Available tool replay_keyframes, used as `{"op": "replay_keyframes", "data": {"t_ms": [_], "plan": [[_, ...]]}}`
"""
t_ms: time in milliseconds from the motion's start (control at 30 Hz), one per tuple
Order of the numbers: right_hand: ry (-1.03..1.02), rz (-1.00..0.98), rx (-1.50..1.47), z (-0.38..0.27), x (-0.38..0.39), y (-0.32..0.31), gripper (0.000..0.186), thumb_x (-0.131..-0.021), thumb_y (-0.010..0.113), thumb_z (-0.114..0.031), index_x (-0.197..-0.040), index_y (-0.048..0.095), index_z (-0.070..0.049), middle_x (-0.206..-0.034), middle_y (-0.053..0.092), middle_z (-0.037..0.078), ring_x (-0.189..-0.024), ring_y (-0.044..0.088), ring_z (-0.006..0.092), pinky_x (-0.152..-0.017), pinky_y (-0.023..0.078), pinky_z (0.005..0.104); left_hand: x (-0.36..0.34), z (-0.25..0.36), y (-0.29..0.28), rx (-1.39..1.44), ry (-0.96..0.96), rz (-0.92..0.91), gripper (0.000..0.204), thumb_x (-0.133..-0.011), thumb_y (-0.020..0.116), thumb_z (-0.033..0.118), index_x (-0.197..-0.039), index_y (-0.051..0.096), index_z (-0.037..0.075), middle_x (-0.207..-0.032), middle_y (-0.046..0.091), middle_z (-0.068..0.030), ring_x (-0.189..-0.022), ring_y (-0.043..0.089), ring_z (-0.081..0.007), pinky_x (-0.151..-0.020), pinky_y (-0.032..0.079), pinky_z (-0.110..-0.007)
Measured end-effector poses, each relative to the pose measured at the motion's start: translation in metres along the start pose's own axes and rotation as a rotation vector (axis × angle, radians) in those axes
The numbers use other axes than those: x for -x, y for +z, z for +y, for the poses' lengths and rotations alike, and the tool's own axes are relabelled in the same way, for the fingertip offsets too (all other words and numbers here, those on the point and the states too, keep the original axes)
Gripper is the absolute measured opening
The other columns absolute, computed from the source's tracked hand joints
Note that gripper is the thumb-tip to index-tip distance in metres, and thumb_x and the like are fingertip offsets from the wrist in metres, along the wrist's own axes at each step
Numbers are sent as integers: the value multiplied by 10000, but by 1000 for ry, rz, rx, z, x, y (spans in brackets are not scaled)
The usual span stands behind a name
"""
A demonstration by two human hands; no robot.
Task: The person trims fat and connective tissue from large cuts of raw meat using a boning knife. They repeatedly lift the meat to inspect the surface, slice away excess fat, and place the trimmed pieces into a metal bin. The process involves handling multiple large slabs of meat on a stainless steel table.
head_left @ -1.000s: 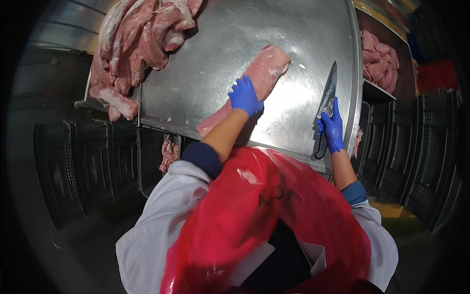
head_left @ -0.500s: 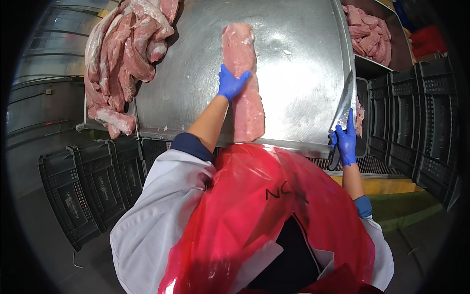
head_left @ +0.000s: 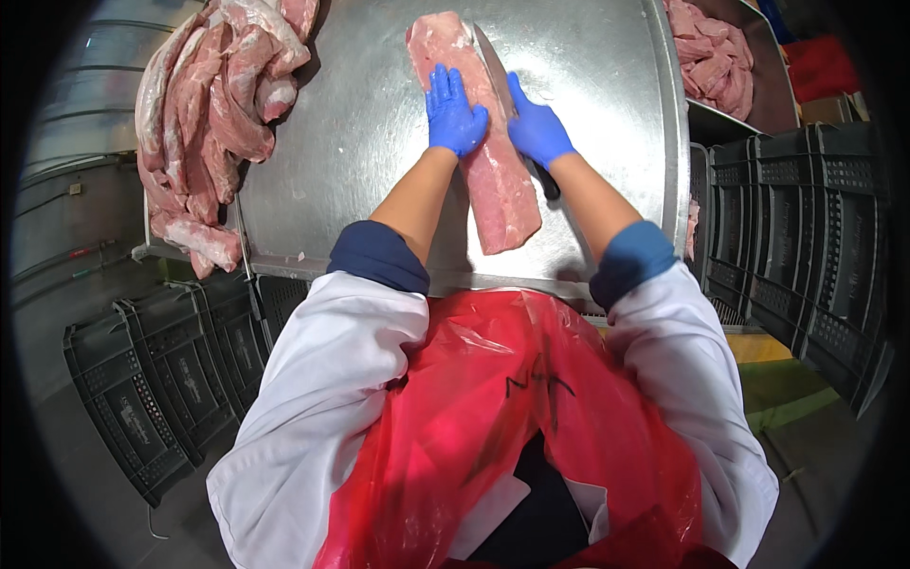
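Note:
A long slab of pink meat lies slightly slanted on the steel table, its near end toward me. My left hand, in a blue glove, rests flat on its upper half with the fingers stretched out. In my right hand, also gloved in blue, is a long knife. Its blade points away from me along the right side of the meat, close to the far end. The black handle shows below the palm. Whether the edge has entered the meat I cannot tell.
A pile of long meat pieces sits at the table's left. At the far right, a metal bin holds cut meat. Black crates stand along the right, and more crates stand at the lower left.
My right hand has brought the knife from the table's right edge to the meat. The slab has shifted away from me and turned a little, and my left hand has flattened on it.

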State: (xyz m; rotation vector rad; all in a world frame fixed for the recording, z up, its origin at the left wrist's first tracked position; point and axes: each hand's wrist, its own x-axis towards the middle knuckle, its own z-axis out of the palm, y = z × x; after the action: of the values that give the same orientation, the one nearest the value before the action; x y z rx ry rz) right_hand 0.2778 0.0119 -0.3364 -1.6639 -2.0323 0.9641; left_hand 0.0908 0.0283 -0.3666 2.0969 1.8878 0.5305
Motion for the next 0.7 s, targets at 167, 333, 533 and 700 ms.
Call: {"op": "replay_keyframes", "data": {"t_ms": [167, 333, 533, 700], "plan": [[128, -115, 138, -58, -17, -25, 771, -909, 470, -131, -1602, 135, -78, -1066, 685, 300, -963, 699, 400, -885, 539, 464, -5, -1, -1, -5, 2, 8, 862, -867, 528, 333, -1552, 194, -68, -1635, 88, -304, -1529, 81, -441, -1240, 74, -522], [149, -163, 211, -50, -11, -13, 742, -916, 442, -122, -1596, 152, -55, -1076, 688, 290, -979, 702, 386, -883, 541, 465, -5, 1, -4, 13, -10, 16, 853, -870, 526, 333, -1551, 203, -67, -1637, 91, -297, -1530, 82, -433, -1241, 74, -517], [137, -148, 189, -53, 3, -19, 725, -924, 424, -126, -1593, 152, -51, -1079, 682, 298, -961, 696, 411, -876, 541, 478, -5, 1, -1, -24, -18, 20, 857, -871, 526, 334, -1552, 196, -66, -1640, 93, -290, -1534, 78, -420, -1244, 67, -507], [112, -185, 215, -38, 67, -10, 730, -916, 421, -93, -1589, 143, -34, -962, 697, 279, -878, 699, 408, -798, 546, 491, -7, 15, -3, 3, -74, 5, 855, -876, 525, 338, -1560, 191, -50, -1651, 80, -264, -1538, 69, -410, -1245, 68, -499]]}}
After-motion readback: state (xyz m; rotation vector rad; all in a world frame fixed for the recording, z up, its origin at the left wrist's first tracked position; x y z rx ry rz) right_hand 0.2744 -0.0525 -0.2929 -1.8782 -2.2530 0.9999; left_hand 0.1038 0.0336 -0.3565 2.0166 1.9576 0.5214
